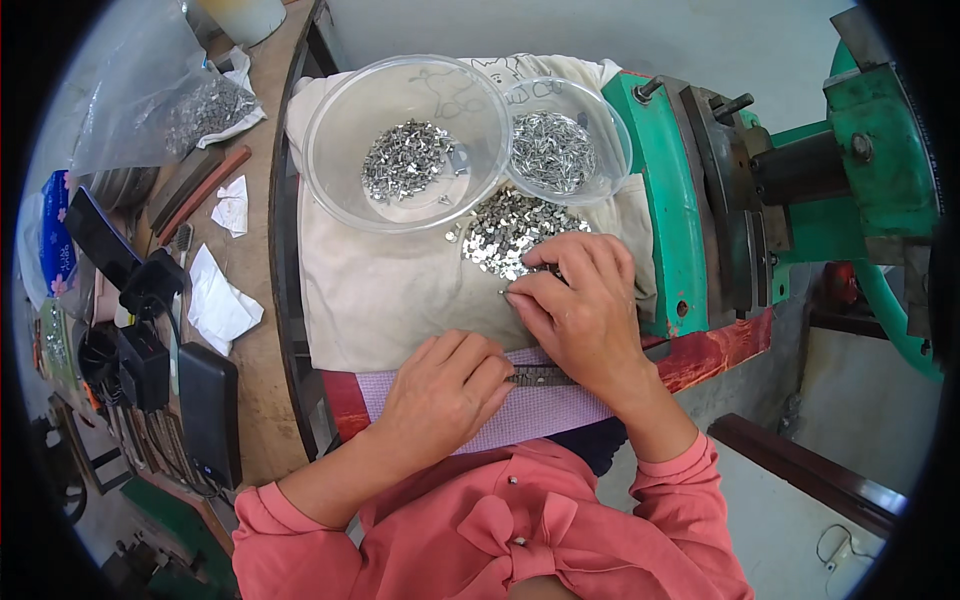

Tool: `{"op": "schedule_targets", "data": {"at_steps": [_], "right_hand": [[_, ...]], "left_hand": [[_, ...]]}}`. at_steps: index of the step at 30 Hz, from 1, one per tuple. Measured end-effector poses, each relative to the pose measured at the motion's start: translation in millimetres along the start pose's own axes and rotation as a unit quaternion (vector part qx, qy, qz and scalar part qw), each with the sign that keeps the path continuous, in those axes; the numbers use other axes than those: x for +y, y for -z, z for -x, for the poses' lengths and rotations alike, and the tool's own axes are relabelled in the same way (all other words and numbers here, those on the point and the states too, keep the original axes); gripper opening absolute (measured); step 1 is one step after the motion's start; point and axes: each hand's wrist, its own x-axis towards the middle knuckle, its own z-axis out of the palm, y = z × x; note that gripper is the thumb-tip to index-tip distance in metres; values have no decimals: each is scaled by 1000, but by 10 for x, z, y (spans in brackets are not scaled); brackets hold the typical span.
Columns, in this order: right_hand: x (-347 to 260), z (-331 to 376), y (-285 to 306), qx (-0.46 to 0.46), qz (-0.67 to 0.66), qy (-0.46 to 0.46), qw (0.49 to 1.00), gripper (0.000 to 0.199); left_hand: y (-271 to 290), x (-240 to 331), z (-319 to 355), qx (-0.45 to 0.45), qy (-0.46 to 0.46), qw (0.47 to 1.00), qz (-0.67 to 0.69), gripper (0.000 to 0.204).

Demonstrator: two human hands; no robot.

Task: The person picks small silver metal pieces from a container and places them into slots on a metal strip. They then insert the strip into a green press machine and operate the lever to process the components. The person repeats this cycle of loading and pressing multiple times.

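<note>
My right hand (580,305) reaches onto a beige cloth (385,290), with its fingertips pinching at the near edge of a loose pile of small shiny metal pieces (505,230). My left hand (445,390) is curled near my body, its fingers resting on a thin metal strip (545,376) that lies across a lilac cloth (540,410). Behind the pile stand two clear plastic bowls: a larger one (405,140) with flat metal pieces, a smaller one (565,140) with thinner silvery pieces.
A green machine (800,190) with a dark vise-like part fills the right side. At the left, a wooden bench carries a plastic bag of metal parts (190,105), paper scraps (220,305), black chargers and cables (150,340) and a dark flat device (210,410).
</note>
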Motion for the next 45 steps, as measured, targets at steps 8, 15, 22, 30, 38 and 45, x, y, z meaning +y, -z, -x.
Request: {"op": "schedule_targets", "data": {"at_steps": [8, 15, 22, 30, 38, 45], "right_hand": [[-14, 228, 171, 9, -64, -32, 997, 18], [-142, 715, 375, -37, -99, -88, 990, 21], [-177, 832, 294, -23, -89, -92, 991, 21], [-264, 771, 249, -29, -41, -57, 997, 22], [-294, 740, 273, -35, -20, -57, 998, 20], [-387, 573, 193, -37, -1, -11, 999, 15]], "left_hand": [[36, -22, 3, -7, -5, 1000, 9, 24], [89, -42, 21, -13, 13, 999, 46, 25], [111, -21, 0, -21, -6, 1000, 17, 25], [89, -17, -22, -26, -17, 999, -18, 22], [87, -20, -34, -11, -6, 1000, -11, 20], [224, -200, -130, 55, 45, 996, -50, 19]]}}
